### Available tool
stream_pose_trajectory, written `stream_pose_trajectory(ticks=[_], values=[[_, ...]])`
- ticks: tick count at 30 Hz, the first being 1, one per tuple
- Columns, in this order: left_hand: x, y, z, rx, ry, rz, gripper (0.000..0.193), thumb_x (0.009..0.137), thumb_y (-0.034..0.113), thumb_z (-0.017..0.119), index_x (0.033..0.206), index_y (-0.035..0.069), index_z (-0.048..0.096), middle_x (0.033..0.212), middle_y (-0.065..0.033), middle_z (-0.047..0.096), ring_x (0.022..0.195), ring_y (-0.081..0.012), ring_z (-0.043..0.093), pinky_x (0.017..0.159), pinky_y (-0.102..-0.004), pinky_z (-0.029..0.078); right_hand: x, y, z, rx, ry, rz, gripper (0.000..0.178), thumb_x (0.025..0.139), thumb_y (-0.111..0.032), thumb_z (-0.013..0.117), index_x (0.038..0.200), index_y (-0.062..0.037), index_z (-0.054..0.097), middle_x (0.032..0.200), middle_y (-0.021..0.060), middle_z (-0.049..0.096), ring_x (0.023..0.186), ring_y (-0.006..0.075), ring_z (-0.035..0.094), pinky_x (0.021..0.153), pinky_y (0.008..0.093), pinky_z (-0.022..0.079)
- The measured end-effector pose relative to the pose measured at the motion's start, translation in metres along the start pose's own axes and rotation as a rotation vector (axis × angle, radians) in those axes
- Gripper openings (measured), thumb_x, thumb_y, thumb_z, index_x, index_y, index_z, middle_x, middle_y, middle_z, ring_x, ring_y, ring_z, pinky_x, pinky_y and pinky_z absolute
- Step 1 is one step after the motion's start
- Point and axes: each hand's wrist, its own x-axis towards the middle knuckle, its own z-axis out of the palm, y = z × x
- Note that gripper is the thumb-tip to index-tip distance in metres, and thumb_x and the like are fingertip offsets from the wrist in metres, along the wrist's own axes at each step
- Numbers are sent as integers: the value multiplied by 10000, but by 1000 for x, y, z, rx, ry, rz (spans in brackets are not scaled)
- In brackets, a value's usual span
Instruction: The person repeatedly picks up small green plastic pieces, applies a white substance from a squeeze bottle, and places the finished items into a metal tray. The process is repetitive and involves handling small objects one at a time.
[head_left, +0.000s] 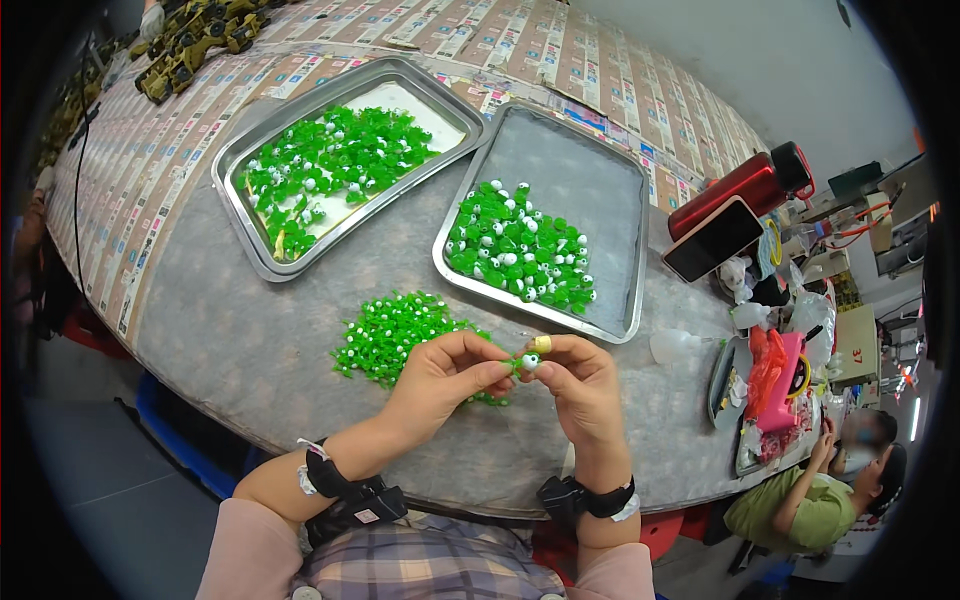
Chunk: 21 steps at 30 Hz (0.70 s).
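My left hand (448,378) and my right hand (582,388) meet over the near middle of the table. Between their fingertips is a small green plastic piece with a white bead-like ball (530,361) that has a dark spot. The left thumb and forefinger pinch its green side, while the right fingers close on the white side. A yellow wrap (541,344) covers one right fingertip. Just beyond my left hand lies a loose pile of small green parts with white dots (400,335). Both wrists wear black straps.
A metal tray (447,128) at the back left and another tray (580,165) to its right hold similar green-and-white pieces. Rightward are a red flask (735,190), a phone (713,239), a small translucent bottle (674,346) and a pink object (780,385). Other people sit at the lower right.
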Motion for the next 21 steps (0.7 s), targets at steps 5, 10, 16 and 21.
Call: stream_pose_trajectory(ticks=[5, 10, 16, 21], values=[[1, -2, -1, 5, 17, 9, 99, 792, 68, 546, 863, -2, 545, 795, -73, 588, 709, -113, 568, 640, -227, 472, -2, 2, 5, 23, 30, -67, 188, 736, 21, 577, 917, 4, 531, 878, 93, 588, 804, 144, 568, 718, 250, 458], [2, -2, -1, 6, 35, 1, 106, 791, 74, 551, 866, 0, 547, 788, -71, 587, 705, -114, 568, 641, -227, 474, -4, 2, 7, -87, 36, -121, 175, 737, 35, 570, 902, 3, 518, 885, 93, 585, 829, 139, 561, 726, 238, 450], [1, -2, -1, 62, 43, 20, 110, 783, 74, 562, 862, -3, 562, 791, -63, 587, 702, -110, 566, 638, -217, 469, -5, 4, 6, -198, 22, -132, 174, 738, 32, 573, 903, 8, 521, 887, 91, 585, 834, 132, 563, 719, 225, 447], [-2, -2, 1, 376, 77, 129, 106, 765, 64, 580, 849, -1, 585, 789, -45, 590, 697, -89, 556, 621, -203, 453, -6, 2, 4, -225, -10, -71, 194, 749, 14, 571, 937, 15, 523, 883, 76, 586, 828, 121, 560, 708, 212, 447]])
